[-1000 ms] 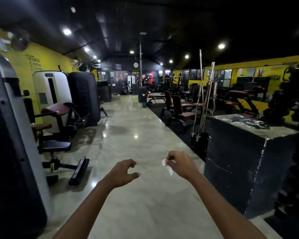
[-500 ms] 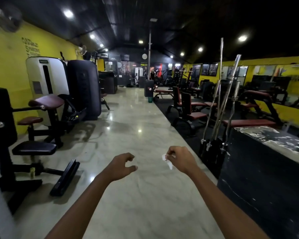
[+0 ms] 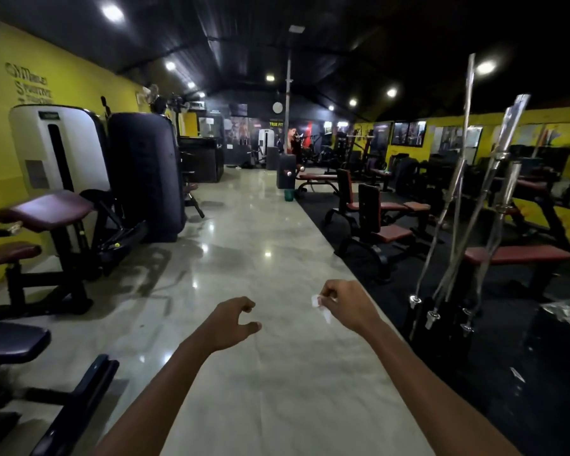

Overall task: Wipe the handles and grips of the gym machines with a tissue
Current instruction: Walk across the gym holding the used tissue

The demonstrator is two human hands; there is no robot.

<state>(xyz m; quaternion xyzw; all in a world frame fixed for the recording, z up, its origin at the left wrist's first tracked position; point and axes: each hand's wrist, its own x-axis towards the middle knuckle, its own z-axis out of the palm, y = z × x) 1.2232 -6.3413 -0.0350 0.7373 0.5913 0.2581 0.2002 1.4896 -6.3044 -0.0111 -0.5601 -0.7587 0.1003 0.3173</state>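
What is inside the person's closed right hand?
A small white crumpled tissue sticks out from the right hand, pinched by the fingers. The rest of it is hidden behind the curled fingers, so its full extent cannot be seen.

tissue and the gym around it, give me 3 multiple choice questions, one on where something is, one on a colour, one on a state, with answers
1. Where is the tissue?
A. on the floor
B. in the right hand
C. on a bench

2. What colour are the side walls?
A. yellow
B. blue
C. white

3. What is the left hand doing?
A. gripping a barbell
B. pressing a seat
C. held out, fingers loosely curled, holding nothing

Answers:
1 B, the right hand pinches the white tissue over the pale floor.
2 A, both side walls are yellow.
3 C, nothing lies between its fingers, and no machine is touched.
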